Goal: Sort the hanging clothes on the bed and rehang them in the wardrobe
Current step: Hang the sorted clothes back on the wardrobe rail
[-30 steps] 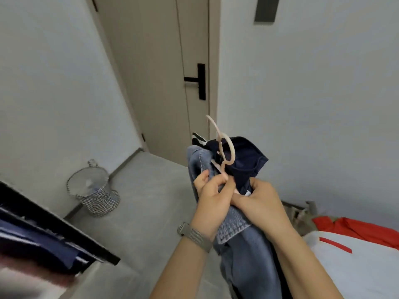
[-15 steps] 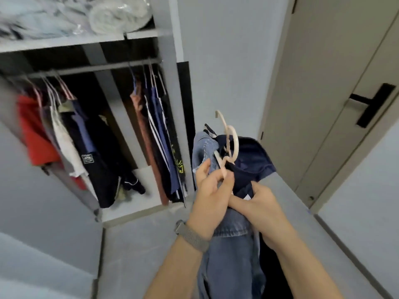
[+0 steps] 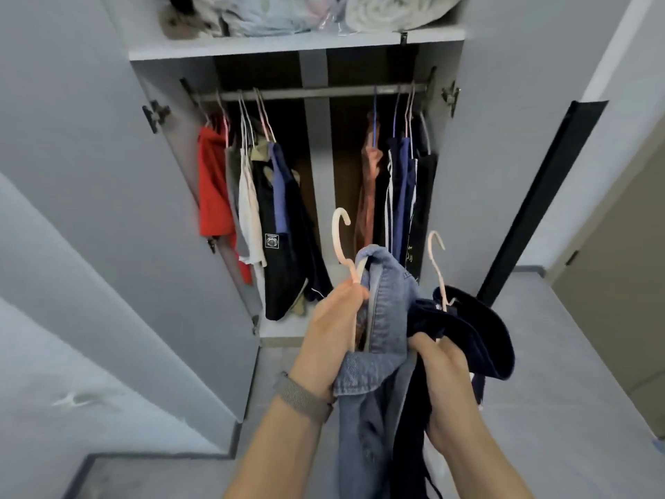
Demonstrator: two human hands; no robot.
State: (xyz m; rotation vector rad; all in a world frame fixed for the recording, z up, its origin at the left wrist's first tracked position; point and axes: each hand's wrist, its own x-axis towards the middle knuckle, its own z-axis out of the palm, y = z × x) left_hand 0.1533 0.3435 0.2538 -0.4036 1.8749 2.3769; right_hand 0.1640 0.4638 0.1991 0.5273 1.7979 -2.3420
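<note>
Facing the open wardrobe [image 3: 446,181] — left hand [image 3: 333,325] curled round a pink hanger [image 3: 340,243] carrying the denim garment [image 3: 381,318], right hand [image 3: 440,369] gripping the navy garment [image 3: 478,340] on a second hanger [image 3: 437,268]. Both held below the rail [image 3: 316,92], between two hanging clusters of clothes.

We see the wardrobe rail [image 3: 316,92] as our landmark: above it the top shelf [image 3: 288,48] holds bundled fabrics and plastic-wrapped bedding [image 3: 288,12]. On the rail, left of the centre post, hang a red garment [image 3: 212,189], white and dark ones; right of it a rust garment [image 3: 367,196] and navy striped ones. Below the rail, the wardrobe floor [image 3: 291,327], then grey room floor [image 3: 539,354].
</note>
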